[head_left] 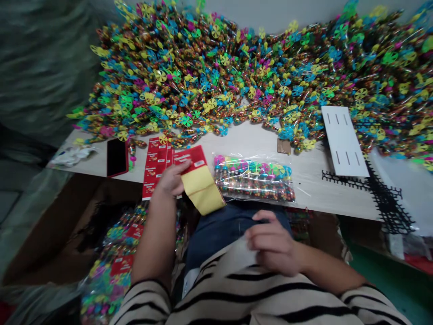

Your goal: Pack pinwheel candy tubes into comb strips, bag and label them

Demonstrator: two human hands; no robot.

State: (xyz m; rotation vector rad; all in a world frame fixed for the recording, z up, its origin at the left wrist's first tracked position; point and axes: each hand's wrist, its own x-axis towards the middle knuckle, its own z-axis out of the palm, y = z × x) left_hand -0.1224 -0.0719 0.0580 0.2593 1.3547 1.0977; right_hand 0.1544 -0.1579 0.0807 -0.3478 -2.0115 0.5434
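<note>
My left hand (172,179) is closed on the edge of a strip of red printed labels (190,159) whose folded-over part shows a yellow back. It holds the strip over the table's front edge. Beside it lie more red label sheets (154,167). To the right of the strip, a clear bag (253,178) of candy-filled tubes with colourful tops lies flat on the table. My right hand (274,243) is over my lap, its fingers curled and smeared by motion. A whitish, blurred piece (233,261) hangs by its fingertips; what it is I cannot make out.
A large heap of candy tubes with pinwheel tops (203,76) covers the table's back. A phone (117,157) lies at left. On the right are a slotted white card (345,141) and black toothed plastic strips (385,198). Below left, a carton (43,225) stands near packed bags (115,253).
</note>
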